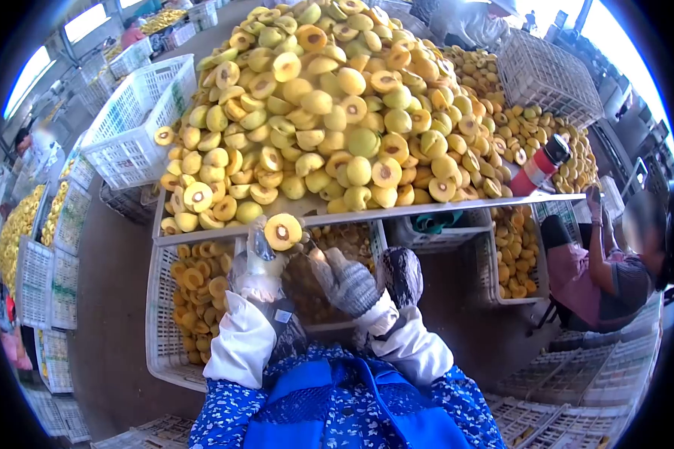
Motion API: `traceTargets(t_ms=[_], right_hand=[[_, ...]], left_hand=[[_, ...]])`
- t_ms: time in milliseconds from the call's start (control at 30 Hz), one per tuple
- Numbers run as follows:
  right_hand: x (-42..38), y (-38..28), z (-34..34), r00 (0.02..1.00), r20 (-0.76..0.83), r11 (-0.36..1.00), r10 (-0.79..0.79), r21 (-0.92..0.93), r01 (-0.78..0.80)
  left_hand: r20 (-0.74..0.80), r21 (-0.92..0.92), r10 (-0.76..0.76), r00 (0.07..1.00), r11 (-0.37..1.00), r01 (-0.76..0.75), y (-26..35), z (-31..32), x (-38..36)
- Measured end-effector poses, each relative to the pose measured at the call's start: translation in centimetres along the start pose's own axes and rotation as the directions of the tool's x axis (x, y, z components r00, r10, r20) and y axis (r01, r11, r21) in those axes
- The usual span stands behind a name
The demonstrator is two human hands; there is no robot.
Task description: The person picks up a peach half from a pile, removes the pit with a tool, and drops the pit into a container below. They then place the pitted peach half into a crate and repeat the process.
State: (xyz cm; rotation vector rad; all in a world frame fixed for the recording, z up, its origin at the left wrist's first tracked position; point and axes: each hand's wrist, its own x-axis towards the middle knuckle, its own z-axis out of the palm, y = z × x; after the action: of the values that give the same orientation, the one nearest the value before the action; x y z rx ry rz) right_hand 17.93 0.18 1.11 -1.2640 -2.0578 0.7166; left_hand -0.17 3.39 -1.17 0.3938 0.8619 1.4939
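My left hand (259, 258), in a clear thin glove, grips a yellow peach half (283, 232) with its cut face up and a brown centre ringed in white. It is just below the front edge of the metal table (367, 215). To its right is my right hand (344, 280), in a grey knitted glove, fingers curled. A thin thing seems to stick out from those fingers toward the peach half, too small to name. Beyond both hands rises a large heap of yellow peach halves (322, 101), many with brown centres showing.
Below my hands, a white crate (157, 314) holds peach halves at left. Another crate (494, 262) of peaches stands under the table at right. A red and black bottle (535, 168) lies tilted on the tabletop. A seated person (599, 277) works at far right.
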Motion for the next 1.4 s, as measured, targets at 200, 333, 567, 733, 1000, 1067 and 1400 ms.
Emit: traceTargets(t_ms=[200,333,567,733,1000,1067,1400], right_hand=[[0.7,1.2,0.9,0.998,0.046,0.993,0.037,-0.110,-0.031],[0.7,2.0,2.2,0.989,0.091,0.990,0.116,-0.097,-0.107],[-0.4,3.0,3.7,0.967,0.239,0.985,0.086,-0.169,-0.046],[-0.7,3.5,3.6,0.973,0.226,0.998,0.044,-0.050,-0.033],[-0.2,4.3,2.4,0.972,0.219,0.926,0.083,0.345,-0.156],[0.0,4.9,1.4,0.949,0.314,0.919,0.023,0.368,-0.144],[-2.0,5.2,6.4,0.994,0.107,0.935,0.016,0.350,-0.052]], left_hand=[[0.268,0.657,0.415,0.870,0.581,-0.480,-0.8,3.4,-4.1],[0.168,0.417,0.360,0.918,0.817,-0.397,-2.4,2.7,-3.4],[-0.014,0.325,0.338,0.941,0.892,-0.315,-5.2,0.2,-1.5],[-0.108,0.400,0.311,0.944,0.883,-0.245,-4.7,2.0,-2.4],[0.017,0.479,0.078,0.997,0.875,-0.077,-3.4,0.8,-0.4],[0.046,0.625,0.015,0.999,0.780,-0.040,-3.5,0.0,0.4],[-0.049,0.475,0.362,0.931,0.828,-0.297,-5.7,1.4,-1.2]])
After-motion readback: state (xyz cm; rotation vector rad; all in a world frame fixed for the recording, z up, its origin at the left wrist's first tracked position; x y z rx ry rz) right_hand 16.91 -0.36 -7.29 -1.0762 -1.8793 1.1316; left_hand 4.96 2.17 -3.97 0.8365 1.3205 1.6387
